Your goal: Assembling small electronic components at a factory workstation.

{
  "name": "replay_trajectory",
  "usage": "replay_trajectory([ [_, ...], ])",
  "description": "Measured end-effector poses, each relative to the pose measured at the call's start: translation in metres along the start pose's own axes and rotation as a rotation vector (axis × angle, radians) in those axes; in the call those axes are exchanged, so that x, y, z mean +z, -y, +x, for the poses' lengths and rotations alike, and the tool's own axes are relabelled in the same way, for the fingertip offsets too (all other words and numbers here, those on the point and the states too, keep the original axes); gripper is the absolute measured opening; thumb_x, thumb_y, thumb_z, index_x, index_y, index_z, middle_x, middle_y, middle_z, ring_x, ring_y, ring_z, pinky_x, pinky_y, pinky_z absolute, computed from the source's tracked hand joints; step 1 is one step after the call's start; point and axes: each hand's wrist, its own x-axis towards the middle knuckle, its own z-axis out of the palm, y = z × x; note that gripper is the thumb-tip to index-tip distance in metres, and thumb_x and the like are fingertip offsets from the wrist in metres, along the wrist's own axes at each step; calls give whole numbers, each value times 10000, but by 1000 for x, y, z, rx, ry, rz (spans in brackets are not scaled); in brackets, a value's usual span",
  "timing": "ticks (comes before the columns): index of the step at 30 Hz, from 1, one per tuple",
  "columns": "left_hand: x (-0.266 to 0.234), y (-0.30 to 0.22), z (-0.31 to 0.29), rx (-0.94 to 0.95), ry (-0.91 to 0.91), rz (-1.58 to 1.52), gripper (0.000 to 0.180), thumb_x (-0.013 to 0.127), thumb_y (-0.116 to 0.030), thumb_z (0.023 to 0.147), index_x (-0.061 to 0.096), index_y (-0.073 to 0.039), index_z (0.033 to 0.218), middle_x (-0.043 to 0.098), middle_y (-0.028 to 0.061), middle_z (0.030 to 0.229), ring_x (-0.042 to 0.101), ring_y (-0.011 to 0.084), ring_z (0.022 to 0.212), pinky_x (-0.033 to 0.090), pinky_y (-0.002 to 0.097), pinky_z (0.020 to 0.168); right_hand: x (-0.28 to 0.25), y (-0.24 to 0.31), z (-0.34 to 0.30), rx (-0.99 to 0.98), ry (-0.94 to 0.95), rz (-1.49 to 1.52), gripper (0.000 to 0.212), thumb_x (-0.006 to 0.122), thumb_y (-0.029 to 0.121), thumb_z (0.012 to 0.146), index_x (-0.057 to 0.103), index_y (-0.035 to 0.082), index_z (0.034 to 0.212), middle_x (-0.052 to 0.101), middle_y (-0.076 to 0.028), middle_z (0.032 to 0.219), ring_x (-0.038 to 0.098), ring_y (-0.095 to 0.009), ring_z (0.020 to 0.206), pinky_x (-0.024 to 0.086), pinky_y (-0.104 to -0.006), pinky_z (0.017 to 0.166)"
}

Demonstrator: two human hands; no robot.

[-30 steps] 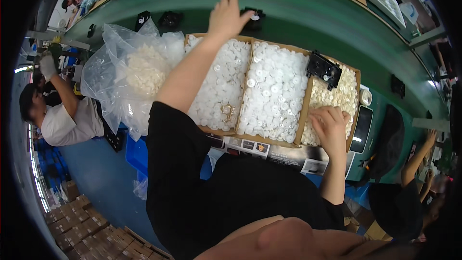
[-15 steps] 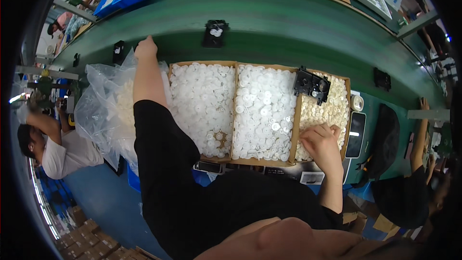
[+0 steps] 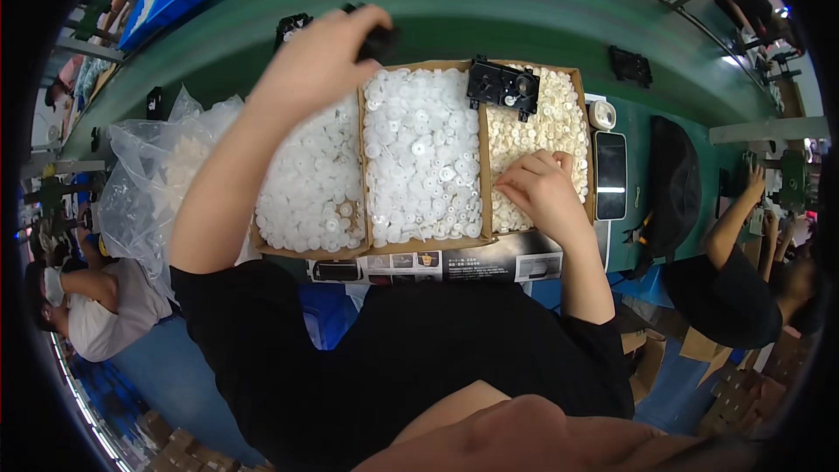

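Above the far end of a box of white plastic gears [image 3: 306,175], my left hand [image 3: 319,57] is closed round a black plastic housing [image 3: 377,42], partly hidden and smeared by motion. My right hand [image 3: 544,192] hovers low over the cream-coloured small gears [image 3: 542,135], thumb and forefinger pinched together; whatever is between them is too small to make out. Across the far end of the cream gears' box rests another black housing [image 3: 502,87]. Between the two boxes lies a middle one with larger white gears [image 3: 422,153].
On the green belt [image 3: 489,17] stand more black housings [image 3: 631,65]. A clear plastic bag [image 3: 131,175] lies left of the boxes. At right are a tape roll [image 3: 601,114], a phone [image 3: 610,175] and a black bag [image 3: 671,183]. Co-workers sit on both sides.
My left hand has come back from the far left of the belt toward the boxes, now with a black housing in it. My right hand stays over the cream gears. The view has shifted.
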Motion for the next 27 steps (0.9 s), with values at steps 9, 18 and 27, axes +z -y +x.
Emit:
replay_trajectory([
  [9,43,-56,-34,62,381,-314,623,830,-142,844,589,-183,1417,656,102,1261,662,299,1135,538,418,948,-8,2,6,-91,104,-100,58,781,189,883,765,136,901,685,17,958,580,-218,951,368,-433,996],
  [18,95,-10,-45,315,-6,-75,735,908,-147,748,618,-195,1421,613,6,1344,528,287,1268,433,422,1134,1,8,30,-79,-161,39,82,811,162,884,771,132,949,723,36,959,583,-172,875,348,-364,978],
  [27,111,-15,-57,132,-26,-316,694,934,-180,708,676,-194,1352,620,-31,1339,518,292,1229,409,432,1175,37,34,79,-112,-302,142,57,784,174,929,762,136,965,721,39,946,596,-171,874,360,-359,975],
])
